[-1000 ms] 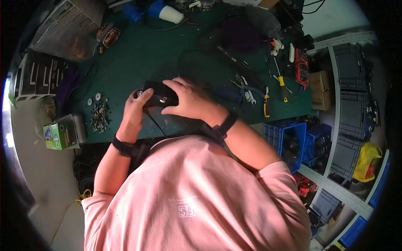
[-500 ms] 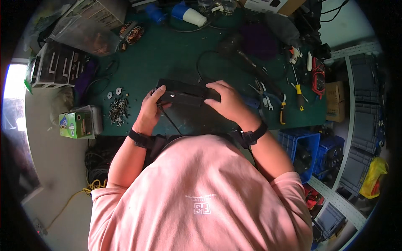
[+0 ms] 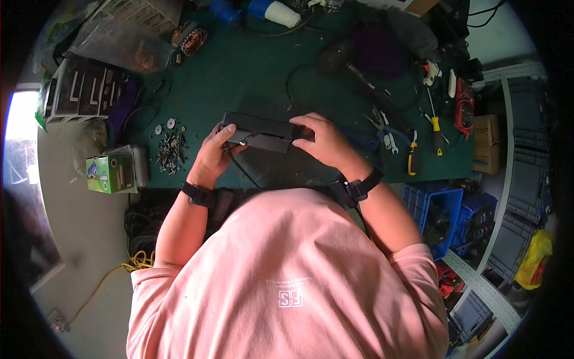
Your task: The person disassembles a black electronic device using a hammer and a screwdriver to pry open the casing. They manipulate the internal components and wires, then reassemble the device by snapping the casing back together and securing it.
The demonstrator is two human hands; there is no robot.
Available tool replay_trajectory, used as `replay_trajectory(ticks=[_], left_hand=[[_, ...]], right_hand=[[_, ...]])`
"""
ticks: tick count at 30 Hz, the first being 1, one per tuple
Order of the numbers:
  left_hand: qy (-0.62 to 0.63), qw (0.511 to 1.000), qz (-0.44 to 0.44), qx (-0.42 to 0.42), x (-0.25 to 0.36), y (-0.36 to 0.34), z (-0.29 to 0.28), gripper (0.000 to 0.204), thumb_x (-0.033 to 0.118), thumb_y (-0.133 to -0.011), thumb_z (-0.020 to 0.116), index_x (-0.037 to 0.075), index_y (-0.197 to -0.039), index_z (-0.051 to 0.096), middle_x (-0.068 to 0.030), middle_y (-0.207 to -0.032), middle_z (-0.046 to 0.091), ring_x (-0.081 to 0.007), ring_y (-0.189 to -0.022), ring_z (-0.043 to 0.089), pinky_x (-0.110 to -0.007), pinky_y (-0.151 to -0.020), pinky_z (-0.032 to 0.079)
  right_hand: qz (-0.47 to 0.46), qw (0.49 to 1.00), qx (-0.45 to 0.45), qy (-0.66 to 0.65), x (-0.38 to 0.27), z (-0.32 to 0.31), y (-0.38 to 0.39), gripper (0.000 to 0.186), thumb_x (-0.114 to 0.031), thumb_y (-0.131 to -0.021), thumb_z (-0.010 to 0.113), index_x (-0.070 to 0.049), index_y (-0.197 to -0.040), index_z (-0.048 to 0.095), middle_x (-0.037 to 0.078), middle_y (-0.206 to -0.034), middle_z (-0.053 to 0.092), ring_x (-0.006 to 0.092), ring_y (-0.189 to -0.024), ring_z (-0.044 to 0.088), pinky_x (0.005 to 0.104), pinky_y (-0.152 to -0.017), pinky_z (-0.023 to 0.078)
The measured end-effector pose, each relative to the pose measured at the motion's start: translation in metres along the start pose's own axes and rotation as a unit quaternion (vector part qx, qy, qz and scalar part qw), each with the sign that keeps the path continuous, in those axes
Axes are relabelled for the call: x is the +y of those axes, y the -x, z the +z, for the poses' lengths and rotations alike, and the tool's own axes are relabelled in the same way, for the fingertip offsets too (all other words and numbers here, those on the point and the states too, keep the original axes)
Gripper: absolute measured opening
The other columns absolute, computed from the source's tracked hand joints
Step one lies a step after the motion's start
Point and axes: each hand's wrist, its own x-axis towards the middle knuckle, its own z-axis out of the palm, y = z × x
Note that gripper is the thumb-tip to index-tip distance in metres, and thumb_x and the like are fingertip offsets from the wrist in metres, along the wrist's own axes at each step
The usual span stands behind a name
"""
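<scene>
Over the near edge of the green bench, a black rectangular box is held between my two hands. A lengthwise gap runs along its upper face, and bits of wire show near its left end. My left hand is closed round the left end, thumb on top. A black cable hangs from that end toward my body. At the opposite end, the thumb and fingers of my right hand grip the box; what lies between those fingertips is partly hidden in shadow.
Left of my hands lie a pile of screws, round washers and a green carton. To the right are pliers, a yellow-handled screwdriver and a mallet. A blue crate stands below the bench's right edge.
The view has shifted slightly, moving the bench items in the picture. The box has tipped a little, so its gap and wires show more plainly. Both hands keep their hold.
</scene>
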Motion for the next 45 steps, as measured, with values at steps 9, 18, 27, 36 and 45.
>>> replay_trajectory(ticks=[9, 18, 27, 36, 45], left_hand=[[-0.008, 0.997, 0.021, -0.069, -0.003, -0.008, -0.012, 0.048, 0.032, -0.089, 0.073, 0.007, -0.127, 0.057, -0.0031, -0.109, 0.068, -0.0149, -0.099, 0.065, -0.029, -0.08, 0.053], [-0.081, 0.988, 0.068, -0.113, 0.011, -0.004, 0.0, 0.094, 0.033, -0.071, 0.089, -0.004, -0.143, 0.042, -0.0079, -0.118, 0.064, -0.0167, -0.105, 0.062, -0.029, -0.088, 0.05], [-0.151, 0.977, 0.108, -0.1, 0.019, 0.008, 0.016, 0.103, 0.035, -0.071, 0.089, -0.009, -0.146, 0.035, -0.0146, -0.133, 0.056, -0.0227, -0.123, 0.053, -0.034, -0.108, 0.039], [-0.165, 0.973, 0.131, -0.091, 0.017, 0.022, 0.022, 0.096, 0.036, -0.081, 0.082, -0.009, -0.149, 0.031, -0.0185, -0.142, 0.049, -0.0255, -0.132, 0.045, -0.034, -0.112, 0.034], [-0.186, 0.973, 0.126, -0.053, 0.017, 0.025, 0.026, 0.097, 0.034, -0.079, 0.084, -0.009, -0.148, 0.032, -0.0188, -0.141, 0.049, -0.0249, -0.131, 0.046, -0.035, -0.113, 0.034]], right_hand=[[-0.016, 1.0, -0.012, 0.004, -0.005, -0.003, -0.004, 0.044, -0.006, -0.072, 0.079, -0.005, -0.115, 0.069, 0.01, -0.103, 0.065, 0.0227, -0.083, 0.064, 0.0339, -0.077, 0.053], [-0.029, 0.998, -0.045, 0.042, -0.013, -0.013, -0.001, 0.054, -0.017, -0.067, 0.085, -0.007, -0.117, 0.068, 0.011, -0.116, 0.066, 0.0311, -0.109, 0.062, 0.0392, -0.094, 0.051], [-0.088, 0.991, -0.031, 0.093, -0.03, -0.008, -0.007, 0.067, -0.023, -0.064, 0.088, -0.007, -0.125, 0.064, 0.011, -0.125, 0.063, 0.032, -0.118, 0.058, 0.0415, -0.104, 0.045], [-0.061, 0.994, -0.086, 0.016, -0.055, 0.005, -0.024, 0.093, -0.021, -0.059, 0.092, -0.004, -0.14, 0.05, 0.019, -0.138, 0.056, 0.0349, -0.129, 0.052, 0.0413, -0.109, 0.042], [-0.055, 0.991, -0.122, 0.011, -0.04, 0.009, -0.026, 0.099, -0.019, -0.06, 0.091, -0.001, -0.144, 0.044, 0.021, -0.143, 0.051, 0.0355, -0.133, 0.05, 0.0406, -0.111, 0.041]])
